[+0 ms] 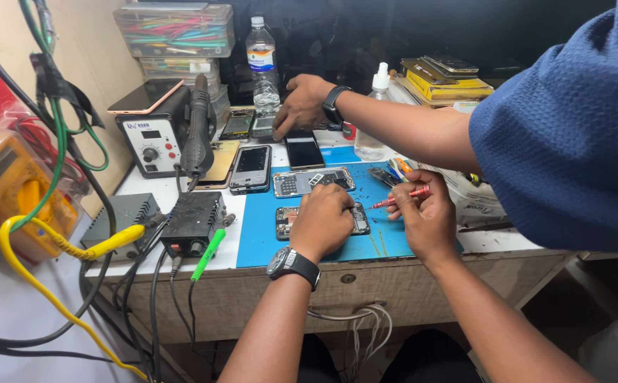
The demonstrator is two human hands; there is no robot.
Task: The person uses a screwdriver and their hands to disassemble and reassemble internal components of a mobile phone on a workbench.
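On the blue mat [337,245] that covers the middle of the bench [181,186], an opened phone [357,218] lies near the mat's front edge, mostly hidden under the left hand [321,222], whose fingers curl down onto it; whether that grip pinches anything cannot be told. Just right of the mat's front, the right hand [426,216] holds a red screwdriver [403,196] in a narrow finger grip, its tip pointing left toward the phone. A second opened phone [314,181] lies further back on the mat. At the mat's far edge a co-worker's hand [300,105] with a dark wristband presses fingertips near a dark-screened phone [302,150]; the blue sleeve [571,120] cuts off the right of the view. Behind the mat stands a clear water bottle [262,64] with a blue-and-white label band, and left of it clear plastic boxes [175,30] of coloured parts. Right of the mat's rear sits a stack of flat yellow and dark packages [445,79], their print too small to read. Far left of the mat, a yellow multimeter [11,188] is partly hidden by cables, and a red package is cut off at the edge.
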